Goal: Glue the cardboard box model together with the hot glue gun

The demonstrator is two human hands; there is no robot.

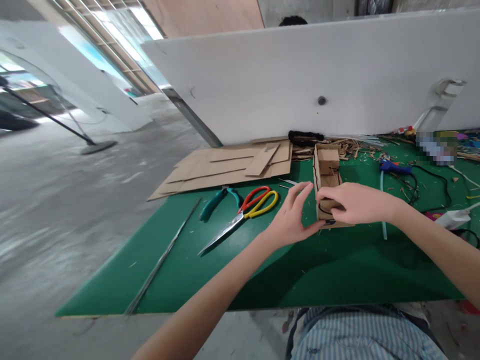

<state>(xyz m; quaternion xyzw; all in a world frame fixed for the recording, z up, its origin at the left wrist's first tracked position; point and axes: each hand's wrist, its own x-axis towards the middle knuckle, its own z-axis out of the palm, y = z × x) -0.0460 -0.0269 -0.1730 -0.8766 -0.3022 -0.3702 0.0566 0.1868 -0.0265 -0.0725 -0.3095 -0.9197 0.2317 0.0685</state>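
Note:
A narrow, open-topped cardboard box (pixel 329 159) stands on the green table, with a thin black cord (pixel 324 209) running along its left wall and near end. At the near end, my right hand (pixel 348 201) reaches in from the right, its fingertips pinched at the cord beside the box wall. My left hand (pixel 294 215) is on the box's left, fingers spread and thumb tip touching the near left corner. Scissors (pixel 242 218) with one red and one yellow handle lie left of my left hand. Teal-handled pliers (pixel 221 201) rest behind them.
Flat cardboard sheets (pixel 228 165) cover the back left. Cardboard scraps (pixel 348 148) lie along the white panel (pixel 300 80). A blue glue gun (pixel 395 167), a clear glue stick (pixel 383 205) and a white plug (pixel 453 218) are at right. Thin metal wires (pixel 165 255) lie at left.

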